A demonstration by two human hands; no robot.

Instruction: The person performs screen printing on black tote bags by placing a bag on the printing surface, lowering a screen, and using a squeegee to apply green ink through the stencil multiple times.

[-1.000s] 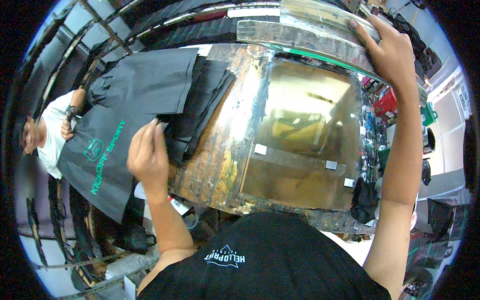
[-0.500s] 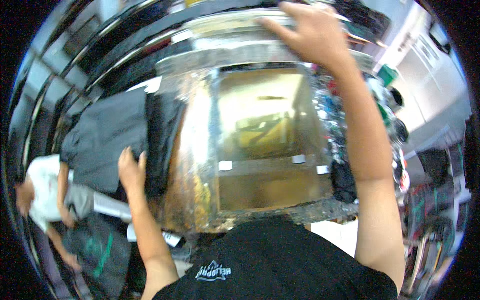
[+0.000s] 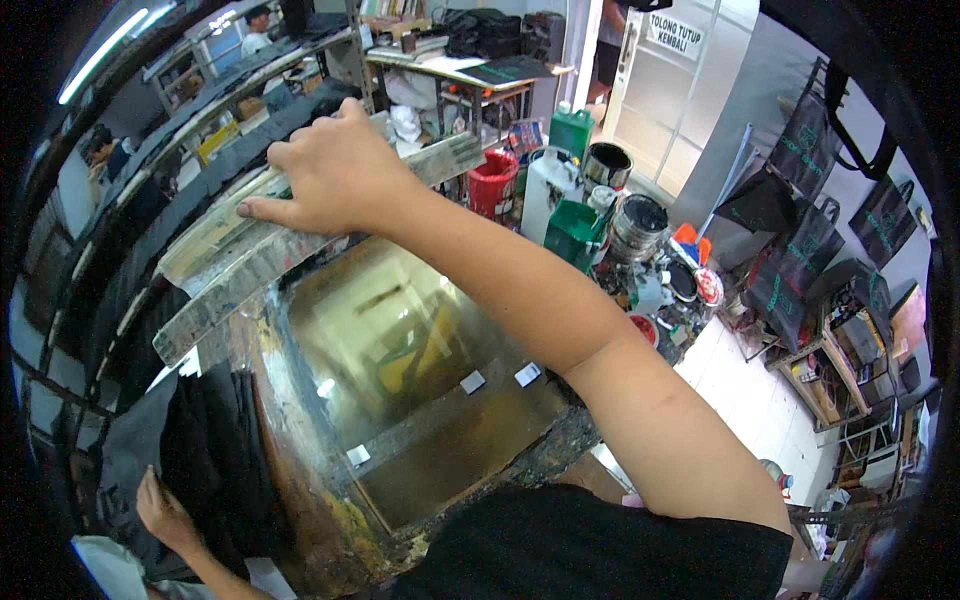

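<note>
Right hand (image 3: 330, 175) clamped palm-down over long ink-smeared squeegee bar (image 3: 300, 235), fingers curled across its grey, streaky top edge at far end of printing screen (image 3: 420, 370). Glossy olive mesh, crusted rusty frame. Left hand (image 3: 165, 510) low at lower left, fingers spread flat on black fabric (image 3: 215, 450), soft and matte, lying just beside frame's left edge.
</note>
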